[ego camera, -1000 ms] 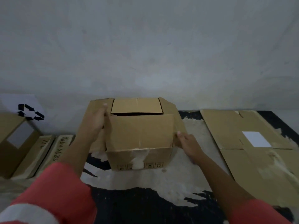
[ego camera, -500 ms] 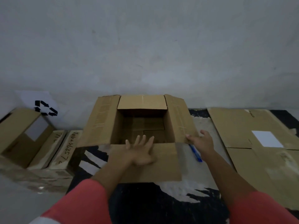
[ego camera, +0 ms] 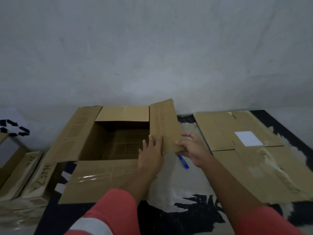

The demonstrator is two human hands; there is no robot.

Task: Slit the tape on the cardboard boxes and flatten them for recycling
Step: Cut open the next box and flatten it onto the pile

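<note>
An open brown cardboard box (ego camera: pixel 81 133) stands in the middle against the wall, its four top flaps spread out. My left hand (ego camera: pixel 149 155) lies with straight fingers on the inner face of the right flap (ego camera: pixel 165 122), near its front corner. My right hand (ego camera: pixel 193 149) grips that flap's front edge from the outside, thumb on top. The near flap (ego camera: pixel 101 178) lies flat toward me with shiny tape on it. A blue pen-like cutter (ego camera: pixel 183 161) lies on the floor under my right hand.
A flattened cardboard sheet (ego camera: pixel 237 133) with a white label lies to the right. Flattened boxes (ego camera: pixel 25 173) lean at the left beside a box with a window and a recycling sign (ego camera: pixel 14 128). The floor mat (ego camera: pixel 186 212) is black and white.
My left hand moved from the near flap over to the right flap. My right hand closed on the right flap's edge and raised it. The camera moved closer.
</note>
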